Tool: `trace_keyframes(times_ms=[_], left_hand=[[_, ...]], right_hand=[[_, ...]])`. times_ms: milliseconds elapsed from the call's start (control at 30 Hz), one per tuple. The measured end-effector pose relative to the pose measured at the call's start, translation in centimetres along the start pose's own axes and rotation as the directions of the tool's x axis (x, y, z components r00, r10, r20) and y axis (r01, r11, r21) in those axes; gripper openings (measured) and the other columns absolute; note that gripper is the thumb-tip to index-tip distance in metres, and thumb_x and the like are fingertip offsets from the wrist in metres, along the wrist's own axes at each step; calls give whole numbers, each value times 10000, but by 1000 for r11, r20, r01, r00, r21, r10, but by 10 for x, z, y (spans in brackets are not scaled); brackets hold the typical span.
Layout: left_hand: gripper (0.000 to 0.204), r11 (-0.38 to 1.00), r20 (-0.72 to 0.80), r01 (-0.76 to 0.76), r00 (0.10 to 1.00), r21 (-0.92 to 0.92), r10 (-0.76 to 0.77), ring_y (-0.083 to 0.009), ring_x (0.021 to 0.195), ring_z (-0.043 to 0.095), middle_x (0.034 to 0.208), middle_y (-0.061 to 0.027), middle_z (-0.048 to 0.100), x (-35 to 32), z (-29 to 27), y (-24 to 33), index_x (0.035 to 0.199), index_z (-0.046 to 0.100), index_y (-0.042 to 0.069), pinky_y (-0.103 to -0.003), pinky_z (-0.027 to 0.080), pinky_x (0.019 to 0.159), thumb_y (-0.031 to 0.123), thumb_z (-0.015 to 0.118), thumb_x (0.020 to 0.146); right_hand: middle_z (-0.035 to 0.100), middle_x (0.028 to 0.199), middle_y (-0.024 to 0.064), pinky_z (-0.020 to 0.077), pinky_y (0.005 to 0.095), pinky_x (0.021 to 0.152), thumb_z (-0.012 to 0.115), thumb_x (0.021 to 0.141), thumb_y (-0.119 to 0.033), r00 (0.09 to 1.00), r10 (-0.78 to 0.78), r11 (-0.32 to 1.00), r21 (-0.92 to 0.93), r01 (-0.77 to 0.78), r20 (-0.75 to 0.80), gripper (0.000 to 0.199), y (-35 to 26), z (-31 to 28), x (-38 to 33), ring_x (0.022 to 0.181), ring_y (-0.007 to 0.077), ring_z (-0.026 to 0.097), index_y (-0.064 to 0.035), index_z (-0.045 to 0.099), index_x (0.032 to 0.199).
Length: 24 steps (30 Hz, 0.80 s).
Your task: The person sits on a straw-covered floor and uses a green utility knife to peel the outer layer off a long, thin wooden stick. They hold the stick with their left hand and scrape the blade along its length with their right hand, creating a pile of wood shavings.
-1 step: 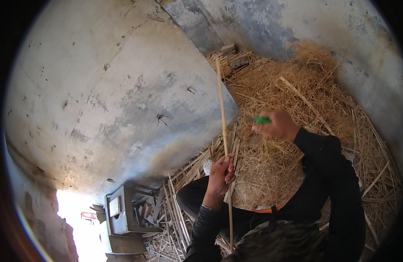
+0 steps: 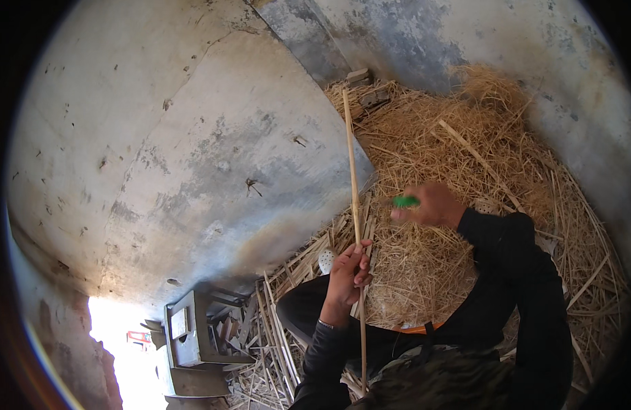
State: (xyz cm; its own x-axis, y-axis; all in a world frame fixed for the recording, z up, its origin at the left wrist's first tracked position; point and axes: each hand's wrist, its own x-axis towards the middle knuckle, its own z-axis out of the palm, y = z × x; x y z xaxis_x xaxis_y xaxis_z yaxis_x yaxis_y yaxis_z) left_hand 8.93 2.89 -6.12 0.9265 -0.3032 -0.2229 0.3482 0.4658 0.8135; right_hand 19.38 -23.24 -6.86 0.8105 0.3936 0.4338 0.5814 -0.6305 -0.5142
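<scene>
A long, pale bamboo strip [image 2: 351,154] stands nearly upright in the picture, running from my lap toward the far wall corner. My left hand [image 2: 347,273] is closed around its lower part, with the thumb along it. Right of the strip and apart from it, my right hand [image 2: 435,205] grips a small green-handled tool [image 2: 406,201]. Motion blurs this hand, and the tool's working end cannot be made out. Beneath both hands lies a heap of straw-coloured shavings [image 2: 425,273].
Stained plaster walls [image 2: 192,137] rise at the left and far side. Split strips [image 2: 278,335] lie left of my bent leg. A grey metal cabinet-like box [image 2: 185,331] stands at lower left near a bright opening. Brick pieces [image 2: 358,76] sit in the far corner.
My right hand has moved slightly left and nearer to me with the green-handled tool. The far end of the bamboo strip has shifted a little to the right; my left hand stays almost still.
</scene>
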Motion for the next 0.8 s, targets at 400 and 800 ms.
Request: trace_keyframes(times_ms=[400, 800], left_hand=[[193, 968, 111, 167, 983, -188, -148, -57, 378, 344, 659, -22, 520, 2, 21, -7, 1002, 486, 69, -188, 294, 384, 203, 353, 1039], [179, 919, 139, 260, 964, -297, -228, -37, 363, 265, 591, 43, 377, 2, 22, -29, 957, 462, 90, -193, 247, 389, 209, 360, 1043]], right_hand=[[460, 426, 68, 357, 387, 375, 508, 758, -795, 986, -119, 990, -91, 109, -117, 725, -20, 29, 1, 362, 244, 496, -109, 498, 522], [360, 386, 19, 318, 347, 363, 462, 713, -863, 921, -365, 882, -367, 295, -138, 764, 36, 44, 24, 327, 170, 394, -134, 453, 485]])
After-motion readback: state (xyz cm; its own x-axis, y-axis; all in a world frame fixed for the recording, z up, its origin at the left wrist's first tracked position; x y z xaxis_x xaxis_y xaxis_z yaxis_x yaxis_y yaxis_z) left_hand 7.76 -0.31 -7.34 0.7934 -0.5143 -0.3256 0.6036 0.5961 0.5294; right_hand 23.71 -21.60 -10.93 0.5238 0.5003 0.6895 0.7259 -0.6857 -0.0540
